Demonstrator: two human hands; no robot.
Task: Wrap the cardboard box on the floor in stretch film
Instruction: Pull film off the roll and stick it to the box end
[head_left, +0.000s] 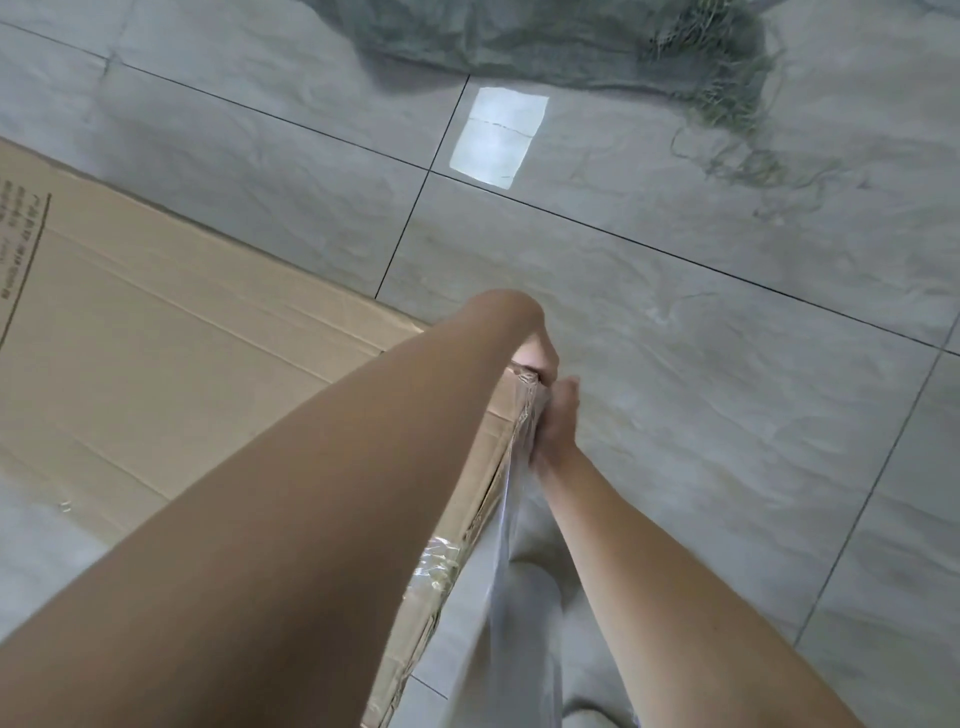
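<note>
Two hands working at the far right corner of the cardboard box (156, 332) lying flat on the tiled floor (675, 338): right hand (556, 415) gripping bunched stretch film (514, 478) against the box edge, left hand (540, 353) mostly hidden behind its forearm, grip unclear.

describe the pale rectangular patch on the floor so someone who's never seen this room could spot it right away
Start from the big flat cardboard box lying at the left on the grey tiled floor. Look past its far corner, up toward the green netting heaped at the top. The pale rectangular patch lies just below that netting, beside a crossing of tile joints; it is the only bright white, straight-edged shape on the tiles.
</note>
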